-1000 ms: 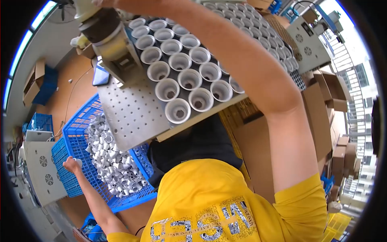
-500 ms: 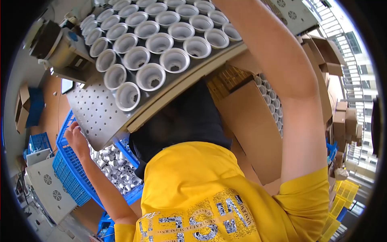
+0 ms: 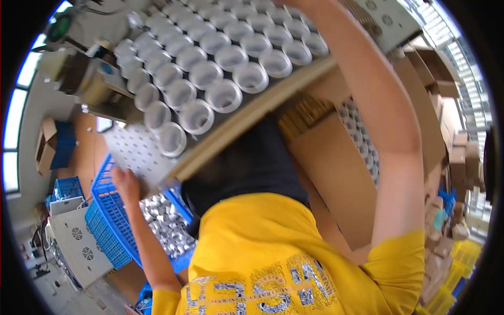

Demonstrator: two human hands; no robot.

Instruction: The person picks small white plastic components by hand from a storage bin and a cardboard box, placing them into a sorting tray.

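Observation:
My left hand is at the near left corner of the perforated metal plate, above the blue basket's rim. Its fingers look curled together, blurred by motion; what is in them is hidden. At the top edge of the view my right hand is cut off, its fingers out of sight. That arm reaches over the far end of rows of white cup-shaped plastic parts, which stand mouth up on the plate. A blue basket below my left hand holds many small white-grey fittings.
An open cardboard box stands right of my lap, with rows of similar white parts behind its flap. A machine sits at the plate's left end. Grey vented equipment is at lower left, and yellow crates at far right.
The whole view has shifted, so the bench and basket sit lower and further right. My left hand stays by the plate's corner, its fingers more curled. My right hand shows slightly more at the top.

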